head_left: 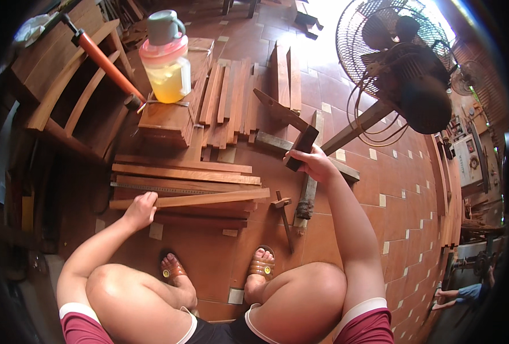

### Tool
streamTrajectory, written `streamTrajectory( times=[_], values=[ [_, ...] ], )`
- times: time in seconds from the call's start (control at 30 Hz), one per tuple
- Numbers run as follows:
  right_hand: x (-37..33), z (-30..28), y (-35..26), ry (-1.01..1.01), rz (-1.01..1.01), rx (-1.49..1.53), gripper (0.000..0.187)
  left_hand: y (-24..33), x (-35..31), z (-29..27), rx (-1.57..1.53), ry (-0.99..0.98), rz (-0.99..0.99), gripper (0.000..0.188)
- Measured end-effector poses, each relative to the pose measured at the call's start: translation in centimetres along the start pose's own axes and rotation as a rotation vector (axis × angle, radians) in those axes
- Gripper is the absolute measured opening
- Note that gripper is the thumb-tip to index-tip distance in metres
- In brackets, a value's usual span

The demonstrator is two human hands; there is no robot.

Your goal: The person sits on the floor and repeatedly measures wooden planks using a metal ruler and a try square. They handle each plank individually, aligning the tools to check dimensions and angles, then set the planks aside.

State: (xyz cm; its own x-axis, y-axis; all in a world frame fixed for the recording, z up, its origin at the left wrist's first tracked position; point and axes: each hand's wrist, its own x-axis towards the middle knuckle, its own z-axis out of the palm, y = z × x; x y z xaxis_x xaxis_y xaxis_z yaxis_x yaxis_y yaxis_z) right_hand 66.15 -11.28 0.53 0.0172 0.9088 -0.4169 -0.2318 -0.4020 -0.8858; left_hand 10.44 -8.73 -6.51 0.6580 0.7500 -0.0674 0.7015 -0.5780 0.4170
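My left hand (pixel 141 210) is closed round the near edge of a pale wooden strip (pixel 214 198), toward its left end. This strip lies slightly slanted across a stack of similar strips. Just beyond it, a thin steel ruler (pixel 145 187) rests along the stack. My right hand (pixel 313 164) grips the dark thick stock of a try square (pixel 283 113), its long blade pointing up and to the left. Below that hand are crossed grey, worn wooden bars (pixel 307 198) on the floor. A small T-shaped wooden tool (pixel 281 203) lies between the stack and the bars.
A large pedestal fan (pixel 406 63) stands at the far right. Beyond the stack, a wooden box (pixel 165 127) bears a jug of yellow liquid (pixel 165 77) topped by a grey mug (pixel 164 27). More planks (pixel 228 97) lie beside it. An orange-barrelled pump (pixel 108 63) leans at left; another person's legs (pixel 458 295) show lower right.
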Motion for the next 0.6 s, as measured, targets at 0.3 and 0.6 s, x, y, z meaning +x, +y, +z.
streamTrajectory(
  times=[0.3,0.6],
  values=[
    [-3.4,5.4,-5.7,-0.103,-0.243,0.084,0.039,5.7,0.4,-2.6,-0.632,-0.068,-0.126,0.024],
    [-6.0,11.0,-8.5,-0.101,-0.393,0.107,0.049,7.4,1.1,-2.7,-0.886,-0.257,-0.074,0.022]
  ],
)
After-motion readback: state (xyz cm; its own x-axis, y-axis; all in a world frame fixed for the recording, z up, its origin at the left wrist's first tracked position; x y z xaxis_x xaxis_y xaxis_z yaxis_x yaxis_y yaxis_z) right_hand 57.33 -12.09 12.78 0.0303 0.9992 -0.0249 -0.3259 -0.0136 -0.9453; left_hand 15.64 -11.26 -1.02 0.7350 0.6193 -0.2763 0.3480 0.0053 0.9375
